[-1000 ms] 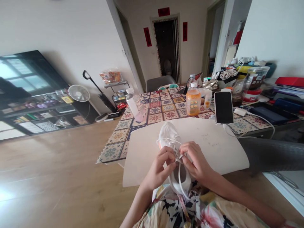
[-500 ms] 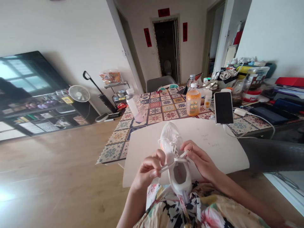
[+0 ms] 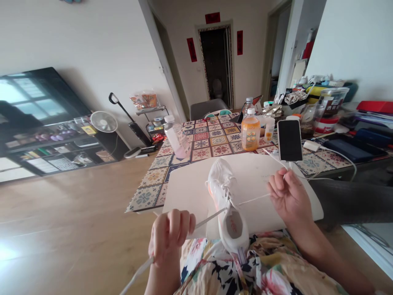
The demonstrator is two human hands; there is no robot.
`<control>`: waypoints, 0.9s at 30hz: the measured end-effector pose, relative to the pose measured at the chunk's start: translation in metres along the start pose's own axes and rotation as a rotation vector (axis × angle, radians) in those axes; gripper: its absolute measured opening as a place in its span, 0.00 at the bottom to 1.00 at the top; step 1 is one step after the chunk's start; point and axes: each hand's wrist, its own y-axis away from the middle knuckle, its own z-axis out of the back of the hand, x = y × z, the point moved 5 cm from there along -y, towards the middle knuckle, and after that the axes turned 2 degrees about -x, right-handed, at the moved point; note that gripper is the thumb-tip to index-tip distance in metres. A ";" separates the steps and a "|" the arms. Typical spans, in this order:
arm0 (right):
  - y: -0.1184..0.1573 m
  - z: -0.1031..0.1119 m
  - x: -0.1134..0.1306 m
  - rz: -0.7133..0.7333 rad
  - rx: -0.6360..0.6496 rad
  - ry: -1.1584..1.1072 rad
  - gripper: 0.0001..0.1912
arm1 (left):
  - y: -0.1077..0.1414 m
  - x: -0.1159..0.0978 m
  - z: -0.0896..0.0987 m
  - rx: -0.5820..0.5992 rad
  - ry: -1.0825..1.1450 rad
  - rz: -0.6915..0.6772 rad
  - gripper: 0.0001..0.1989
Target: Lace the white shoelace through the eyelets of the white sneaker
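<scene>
A white sneaker (image 3: 221,180) points away from me, its heel near my lap and its toe over a large white sheet (image 3: 184,186). My left hand (image 3: 172,234) is closed around one end of the white shoelace (image 3: 211,217), whose tail hangs down below the fist. Out to the right, my right hand (image 3: 288,194) is closed on the other lace end, with its tip sticking up past the fingers. Both lace ends stretch outward from the top of the shoe's opening. The inside of the shoe shows, with a pinkish marking on the insole.
Beyond the sheet, a patterned tablecloth (image 3: 201,144) carries a bottle of orange liquid (image 3: 251,130), a clear bottle (image 3: 176,137) and a phone on a stand (image 3: 290,140). A white cable (image 3: 340,152) runs at the right, near dark flat devices (image 3: 350,146).
My hands have moved apart, left hand down and left, right hand up and right. The lace between them and the shoe is now drawn out in longer lengths.
</scene>
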 end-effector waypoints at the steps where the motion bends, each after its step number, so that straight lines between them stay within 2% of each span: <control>1: 0.000 0.001 0.001 -0.018 -0.019 -0.025 0.11 | 0.000 0.002 -0.002 0.057 -0.029 0.030 0.37; 3: 0.002 0.001 0.004 -0.022 -0.059 -0.032 0.12 | -0.004 -0.002 -0.011 0.151 -0.035 0.060 0.36; 5: 0.006 -0.001 0.005 0.000 -0.100 0.003 0.13 | -0.010 -0.016 -0.025 0.194 0.064 0.029 0.33; 7: 0.011 -0.005 0.004 0.018 -0.124 0.056 0.13 | -0.016 -0.034 -0.043 0.186 0.214 -0.034 0.25; 8: 0.015 -0.008 0.003 0.026 -0.119 0.097 0.13 | -0.019 -0.037 -0.052 0.148 0.159 0.023 0.21; 10: 0.025 -0.016 0.001 0.035 -0.032 0.235 0.13 | -0.021 -0.038 -0.076 0.205 0.014 0.158 0.13; 12: 0.035 -0.029 0.000 0.076 0.157 0.427 0.13 | -0.019 -0.030 -0.098 0.299 -0.076 0.304 0.07; 13: 0.041 -0.037 0.000 0.113 0.279 0.523 0.13 | -0.019 -0.024 -0.104 0.277 -0.099 0.343 0.07; 16: 0.058 -0.058 0.006 0.305 0.630 0.695 0.09 | -0.016 -0.005 -0.106 0.062 -0.054 0.429 0.13; 18: 0.065 -0.068 0.010 0.410 0.772 0.718 0.06 | -0.016 0.000 -0.103 -0.040 -0.032 0.403 0.16; 22: 0.065 -0.077 0.014 0.486 0.840 0.743 0.05 | -0.021 -0.011 -0.099 -0.073 -0.149 0.240 0.15; 27: 0.062 -0.075 0.018 0.493 0.807 0.695 0.07 | -0.024 -0.019 -0.105 0.020 -0.187 0.178 0.10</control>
